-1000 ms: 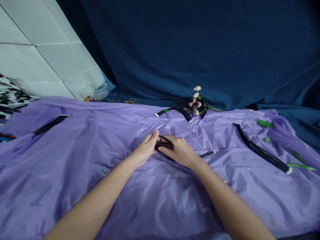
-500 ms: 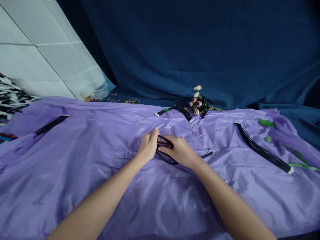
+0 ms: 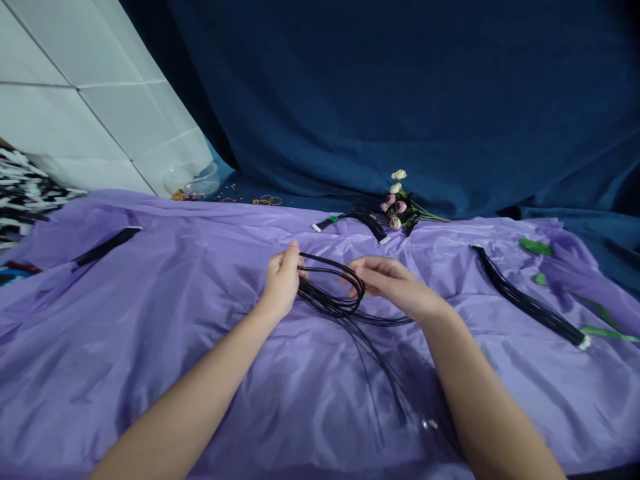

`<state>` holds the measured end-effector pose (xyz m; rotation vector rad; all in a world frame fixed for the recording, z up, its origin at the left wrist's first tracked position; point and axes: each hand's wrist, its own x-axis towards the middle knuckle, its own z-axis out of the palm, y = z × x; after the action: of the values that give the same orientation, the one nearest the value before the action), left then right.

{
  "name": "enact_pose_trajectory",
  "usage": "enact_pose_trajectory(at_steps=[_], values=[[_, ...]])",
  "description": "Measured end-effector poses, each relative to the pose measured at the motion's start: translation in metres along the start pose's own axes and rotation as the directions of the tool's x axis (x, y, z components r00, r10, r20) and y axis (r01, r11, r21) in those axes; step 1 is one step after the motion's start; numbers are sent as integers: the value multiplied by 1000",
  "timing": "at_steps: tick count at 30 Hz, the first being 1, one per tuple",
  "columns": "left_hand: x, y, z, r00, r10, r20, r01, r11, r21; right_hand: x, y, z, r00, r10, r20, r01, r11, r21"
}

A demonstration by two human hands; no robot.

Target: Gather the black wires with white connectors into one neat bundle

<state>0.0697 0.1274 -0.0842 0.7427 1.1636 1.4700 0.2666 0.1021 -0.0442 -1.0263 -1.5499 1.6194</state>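
A bundle of thin black cables [image 3: 327, 305] is bent into loops above the purple sheet. My left hand [image 3: 284, 280] is closed round the left side of the loops, thumb up. At the right bend of the loops, my right hand [image 3: 395, 283] pinches the cables between thumb and fingers; some of its fingertips are hidden behind them. Loose cable ends hang from the bundle toward the front right, blurred, with small shiny tips [image 3: 429, 424] near the right forearm.
The purple sheet [image 3: 200, 373] is wrinkled. Other black cable bundles lie at left [image 3: 107, 247], at the back [image 3: 367, 224] and at right [image 3: 530, 300]. Artificial flowers [image 3: 399, 203], a clear plastic bowl [image 3: 200, 181] and yellow rubber bands [image 3: 269, 199] are behind; green leaves [image 3: 536, 247] lie right.
My hands have moved apart, the left going left and the right going right. The cable loops have opened wider between them, and loose ends now hang toward the front.
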Motion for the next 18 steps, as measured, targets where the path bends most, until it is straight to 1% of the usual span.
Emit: enact_pose_trajectory(at_steps=[3,5,7,9,11,13,15,16,18], values=[[3,7,2,998,46,-30,-49,994,-94,-6,0,-9,994,53,98,-48,998,-49],[4,10,2,997,32,-73,-44,985,-169,-8,2,-9,981,71,179,-61,996,-61],[4,12,3,993,21,-116,-46,974,-221,-10,3,-4,959,93,267,-86,995,-41],[5,14,3,988,28,-154,-64,969,-237,-12,3,2,936,107,337,-105,994,-26],[4,15,3,981,37,-190,-81,970,-228,-16,2,9,922,106,372,-99,994,-36],[4,17,3,978,34,-208,-82,971,-224,-19,0,16,924,80,375,-65,997,-52],[3,19,2,983,14,-183,-62,964,-257,-21,-2,23,925,41,377,-15,997,-72],[3,20,2,989,-3,-149,-40,959,-282,-22,-2,26,921,24,389,11,996,-88],[1,22,1,996,-69,-48,51,948,-315,-20,-2,33,918,5,396,52,990,-133]])
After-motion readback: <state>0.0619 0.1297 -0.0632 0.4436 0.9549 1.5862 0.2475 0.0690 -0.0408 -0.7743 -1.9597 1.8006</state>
